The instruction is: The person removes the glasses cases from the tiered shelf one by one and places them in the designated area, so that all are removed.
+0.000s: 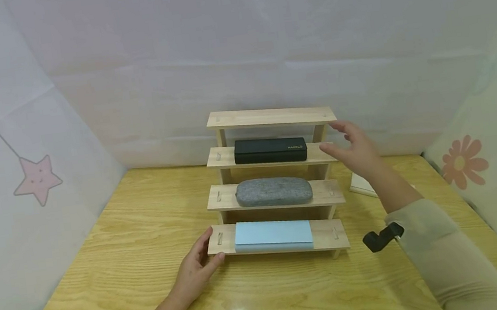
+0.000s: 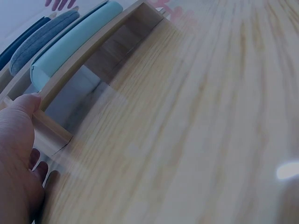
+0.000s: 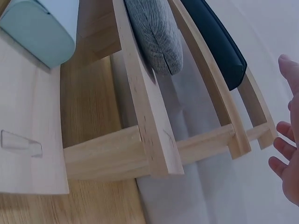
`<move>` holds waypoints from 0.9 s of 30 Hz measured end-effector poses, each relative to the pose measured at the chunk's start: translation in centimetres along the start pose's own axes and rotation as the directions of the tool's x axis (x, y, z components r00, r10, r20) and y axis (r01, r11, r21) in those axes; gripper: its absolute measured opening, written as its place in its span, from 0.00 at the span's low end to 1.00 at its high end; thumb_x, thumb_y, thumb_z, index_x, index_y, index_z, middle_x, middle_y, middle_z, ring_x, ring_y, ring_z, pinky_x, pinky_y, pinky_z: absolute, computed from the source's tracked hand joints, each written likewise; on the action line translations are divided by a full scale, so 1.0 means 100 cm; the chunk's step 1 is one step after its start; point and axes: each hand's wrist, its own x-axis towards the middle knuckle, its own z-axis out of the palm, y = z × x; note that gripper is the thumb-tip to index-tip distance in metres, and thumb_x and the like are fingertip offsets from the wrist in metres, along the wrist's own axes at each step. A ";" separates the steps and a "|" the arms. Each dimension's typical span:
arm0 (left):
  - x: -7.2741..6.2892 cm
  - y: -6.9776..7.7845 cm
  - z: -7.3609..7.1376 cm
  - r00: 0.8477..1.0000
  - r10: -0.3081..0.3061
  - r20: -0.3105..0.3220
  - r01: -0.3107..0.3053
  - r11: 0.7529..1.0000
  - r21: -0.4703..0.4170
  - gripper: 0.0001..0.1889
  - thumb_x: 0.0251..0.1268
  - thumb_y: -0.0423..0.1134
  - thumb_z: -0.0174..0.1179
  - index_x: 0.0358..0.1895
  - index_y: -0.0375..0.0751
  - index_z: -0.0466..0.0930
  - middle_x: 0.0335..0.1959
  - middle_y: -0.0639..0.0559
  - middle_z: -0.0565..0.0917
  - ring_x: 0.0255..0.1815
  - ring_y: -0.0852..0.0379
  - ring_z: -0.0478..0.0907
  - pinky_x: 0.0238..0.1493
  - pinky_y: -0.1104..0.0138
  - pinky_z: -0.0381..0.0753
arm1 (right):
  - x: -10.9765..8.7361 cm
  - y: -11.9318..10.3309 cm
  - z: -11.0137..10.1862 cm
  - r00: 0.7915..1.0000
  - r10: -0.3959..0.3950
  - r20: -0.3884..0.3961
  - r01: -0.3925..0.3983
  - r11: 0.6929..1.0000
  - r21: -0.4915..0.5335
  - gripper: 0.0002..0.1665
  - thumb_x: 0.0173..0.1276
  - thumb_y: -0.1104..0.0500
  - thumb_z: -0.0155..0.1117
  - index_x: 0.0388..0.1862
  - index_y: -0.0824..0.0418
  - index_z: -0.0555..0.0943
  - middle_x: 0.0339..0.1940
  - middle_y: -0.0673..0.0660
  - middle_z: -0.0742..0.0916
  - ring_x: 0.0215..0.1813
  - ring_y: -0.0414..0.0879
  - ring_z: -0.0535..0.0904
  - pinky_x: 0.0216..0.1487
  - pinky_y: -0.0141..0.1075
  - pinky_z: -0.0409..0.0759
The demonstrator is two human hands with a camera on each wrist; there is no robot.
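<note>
A stepped wooden display rack (image 1: 270, 117) with several tiers stands on the table. My left hand (image 1: 194, 273) holds the left end of its lowest tier, thumb at the front corner and fingers at the side; the left wrist view shows the thumb (image 2: 27, 101) against the wood. On that tier lies a light blue glasses case (image 1: 273, 233). A grey fabric glasses case (image 1: 273, 191) rests one tier up, and a black glasses case (image 1: 270, 151) above that. Beside the right ends of the upper tiers is my right hand (image 1: 356, 151), fingers spread and holding nothing; the right wrist view shows a gap to the wood.
The top tier bears nothing. Behind the right forearm, a flat white object (image 1: 362, 185) lies on the wood-grain table (image 1: 153, 213), partly hidden. White cloth (image 1: 165, 82) hangs behind and at both sides. A black bracket (image 1: 383, 236) sticks out from the right sleeve.
</note>
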 end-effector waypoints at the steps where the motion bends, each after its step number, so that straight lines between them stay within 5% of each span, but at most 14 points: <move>1: 0.000 0.000 0.000 1.000 0.001 -0.001 -0.001 1.000 0.002 0.37 0.68 0.41 0.63 0.75 0.37 0.57 0.73 0.36 0.66 0.73 0.41 0.63 0.70 0.71 0.61 | 0.001 -0.001 0.001 1.000 -0.004 0.005 0.004 1.000 0.002 0.48 0.65 0.32 0.62 0.77 0.50 0.59 0.78 0.58 0.63 0.77 0.65 0.55 0.74 0.65 0.57; 4: 0.000 0.000 0.000 1.000 -0.004 0.001 0.004 1.000 0.002 0.37 0.68 0.41 0.63 0.75 0.37 0.57 0.72 0.36 0.67 0.73 0.41 0.63 0.69 0.73 0.61 | 0.005 -0.004 0.007 1.000 -0.016 0.017 0.016 1.000 0.000 0.49 0.64 0.33 0.63 0.77 0.51 0.59 0.78 0.58 0.63 0.77 0.63 0.56 0.75 0.63 0.58; 11: 0.000 -0.001 0.000 1.000 -0.015 0.013 0.015 1.000 -0.008 0.38 0.67 0.41 0.63 0.76 0.36 0.56 0.73 0.36 0.65 0.74 0.42 0.62 0.73 0.54 0.58 | 0.011 -0.010 0.020 0.996 -0.072 0.048 0.072 0.997 0.005 0.47 0.64 0.35 0.64 0.76 0.51 0.61 0.77 0.59 0.65 0.77 0.59 0.58 0.76 0.60 0.59; 17: 0.000 -0.002 -0.001 1.000 -0.002 0.017 0.003 1.000 -0.025 0.38 0.67 0.40 0.63 0.76 0.35 0.55 0.74 0.35 0.63 0.75 0.42 0.60 0.70 0.71 0.60 | 0.014 -0.017 0.027 0.993 -0.070 0.091 0.069 0.998 0.013 0.47 0.63 0.34 0.65 0.76 0.48 0.61 0.77 0.56 0.65 0.77 0.60 0.57 0.75 0.61 0.60; 23: 0.001 -0.002 -0.002 1.000 0.000 0.020 0.000 1.000 -0.014 0.38 0.68 0.40 0.62 0.76 0.35 0.55 0.75 0.35 0.62 0.75 0.40 0.59 0.73 0.51 0.57 | 0.020 -0.023 0.034 0.987 -0.101 0.125 0.107 0.993 -0.047 0.47 0.64 0.35 0.64 0.76 0.51 0.61 0.77 0.55 0.66 0.75 0.59 0.61 0.73 0.61 0.63; 27: 0.001 -0.003 -0.002 1.000 -0.005 0.021 0.005 1.000 -0.010 0.38 0.68 0.41 0.62 0.76 0.35 0.54 0.75 0.35 0.62 0.75 0.40 0.59 0.73 0.51 0.57 | 0.022 -0.030 0.039 0.985 -0.103 0.136 0.112 0.992 -0.055 0.47 0.64 0.35 0.65 0.76 0.53 0.62 0.77 0.54 0.66 0.77 0.59 0.60 0.74 0.60 0.63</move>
